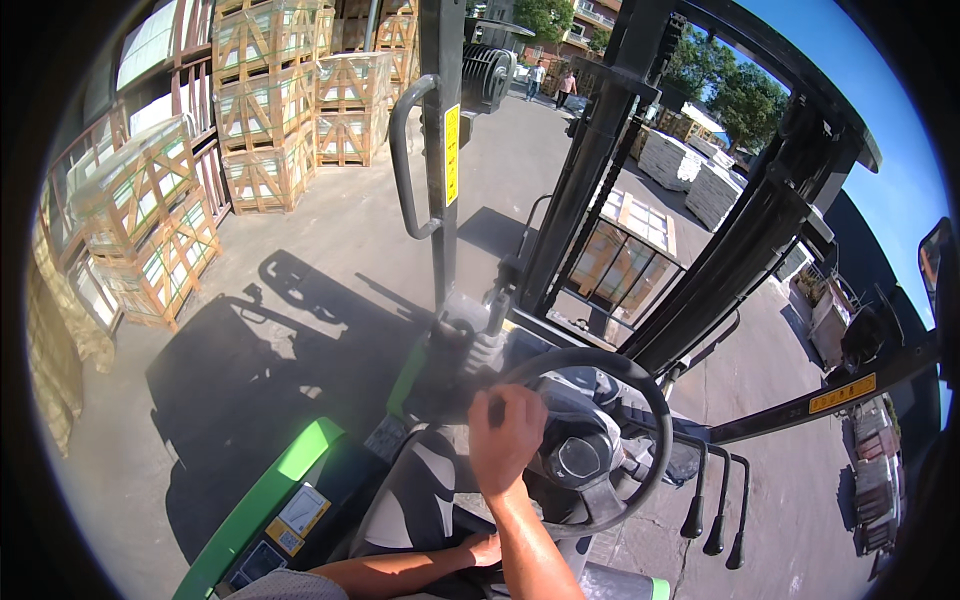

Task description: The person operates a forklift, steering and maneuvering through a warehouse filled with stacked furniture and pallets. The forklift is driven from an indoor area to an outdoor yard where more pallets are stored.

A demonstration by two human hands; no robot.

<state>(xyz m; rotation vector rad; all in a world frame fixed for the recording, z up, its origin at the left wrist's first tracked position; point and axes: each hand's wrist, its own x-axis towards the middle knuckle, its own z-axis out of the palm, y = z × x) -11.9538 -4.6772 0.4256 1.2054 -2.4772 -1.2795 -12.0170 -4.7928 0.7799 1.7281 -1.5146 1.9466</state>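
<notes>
Steering wheel (585, 440) sits dead ahead, low in the cab. Right hand (507, 437) closed over its left rim; left hand (484, 548) resting on the thigh, grip hard to tell. Best turned smoothly, eyes on the mast (600, 170). Wooden crate (628, 250) riding out front, pale slabs inside. More slatted crates (265, 110) stacked at left, holding panels.
</notes>
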